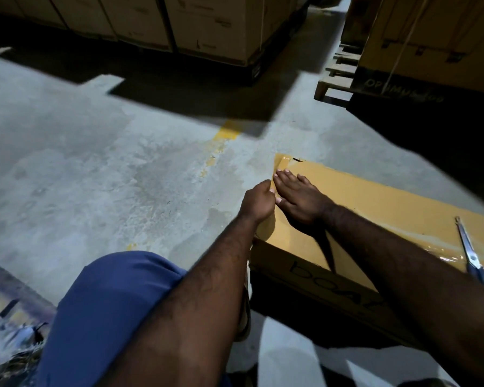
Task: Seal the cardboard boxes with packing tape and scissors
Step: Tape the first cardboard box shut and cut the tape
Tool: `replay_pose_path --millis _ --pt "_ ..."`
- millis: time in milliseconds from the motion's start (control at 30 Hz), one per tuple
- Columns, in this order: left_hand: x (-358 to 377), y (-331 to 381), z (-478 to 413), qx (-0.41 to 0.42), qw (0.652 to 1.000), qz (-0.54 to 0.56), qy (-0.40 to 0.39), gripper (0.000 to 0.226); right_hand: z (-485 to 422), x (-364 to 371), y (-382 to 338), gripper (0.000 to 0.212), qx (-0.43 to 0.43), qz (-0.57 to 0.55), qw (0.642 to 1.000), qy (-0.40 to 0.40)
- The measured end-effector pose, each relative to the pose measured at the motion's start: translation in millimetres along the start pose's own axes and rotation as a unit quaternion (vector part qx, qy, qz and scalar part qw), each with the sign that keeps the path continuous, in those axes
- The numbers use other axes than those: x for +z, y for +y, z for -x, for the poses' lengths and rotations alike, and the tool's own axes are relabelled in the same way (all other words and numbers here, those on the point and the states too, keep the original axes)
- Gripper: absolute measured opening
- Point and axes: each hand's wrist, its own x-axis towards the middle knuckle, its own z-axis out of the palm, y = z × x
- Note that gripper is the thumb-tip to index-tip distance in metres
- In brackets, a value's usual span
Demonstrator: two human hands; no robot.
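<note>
A long flat cardboard box (375,202) lies on the concrete floor at the right. Clear packing tape (284,160) shines along its far left edge. My right hand (299,199) lies flat on the box top, fingers straight, pressing near that edge. My left hand (259,202) is at the box's left side with fingers curled against the edge; what it holds is hidden. Scissors (468,250) lie on the box top at the far right, over a glossy taped strip. No tape roll is in sight.
My knee in blue cloth (109,305) is at the lower left. Stacked cartons on a dark pallet (179,23) stand at the back. A wooden pallet (336,85) carrying a big carton stands at the back right. A faded yellow floor line (221,143) crosses the middle.
</note>
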Motion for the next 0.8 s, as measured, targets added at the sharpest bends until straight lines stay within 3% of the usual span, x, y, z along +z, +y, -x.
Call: replay_pose_path --millis 200,300,467,633,800 --pt "14.0 -2.7 -58.2 -0.053 0.984 0.163 -0.048 0.044 -3.5 -8.4 7.1 0.065 -0.004 -0.037 0.998 0.047" --pt "18.5 14.4 -76.4 -0.095 0.959 0.265 -0.035 0.028 -16.5 -22.8 11.5 0.056 -0.004 -0.061 0.996 0.058" --pt "12.9 33.1 -101.3 -0.077 0.988 0.131 -0.021 0.057 -41.8 -40.5 25.1 0.037 0.088 -0.009 0.982 0.170" --pt "11.0 32.4 -121.1 -0.070 0.997 0.003 0.011 0.030 -59.8 -35.1 45.2 0.045 0.192 -0.071 0.972 0.117" --pt "12.9 31.3 -122.1 -0.046 0.999 0.008 0.020 0.028 -61.7 -27.8 47.9 0.048 0.174 -0.078 0.974 0.122"
